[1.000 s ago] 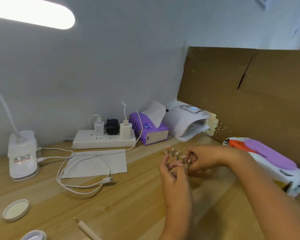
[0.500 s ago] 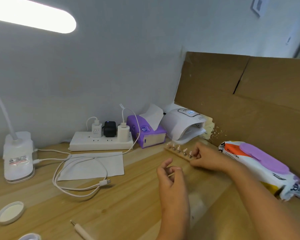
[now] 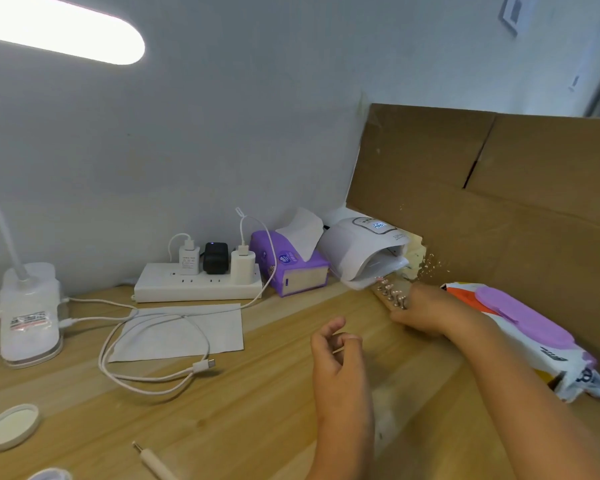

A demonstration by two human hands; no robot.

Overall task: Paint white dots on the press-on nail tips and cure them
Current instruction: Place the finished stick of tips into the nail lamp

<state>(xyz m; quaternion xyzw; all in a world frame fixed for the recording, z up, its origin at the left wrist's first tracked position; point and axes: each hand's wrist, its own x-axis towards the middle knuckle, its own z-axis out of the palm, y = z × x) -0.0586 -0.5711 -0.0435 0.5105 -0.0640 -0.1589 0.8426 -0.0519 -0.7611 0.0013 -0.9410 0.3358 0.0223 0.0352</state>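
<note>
Nail tips (image 3: 389, 293) on a stick (image 3: 386, 304), gripped by the right hand (image 3: 420, 317), sit at the lamp (image 3: 362, 252), mid-right. Curing step: push them inside next. Left hand (image 3: 338, 356) is curled; can't tell if it holds anything.

The bare right forearm runs from the lower right corner up to the middle right of the frame. The right grip (image 3: 421, 315) is curled, knuckles up, around the near end of the nail-tip strip (image 3: 388, 295). The left forearm rises from the bottom edge at centre. The left grip (image 3: 338, 358) shows its back, fingers loosely curled, thumb near a fingertip. Whether it pinches anything cannot be told.
</note>
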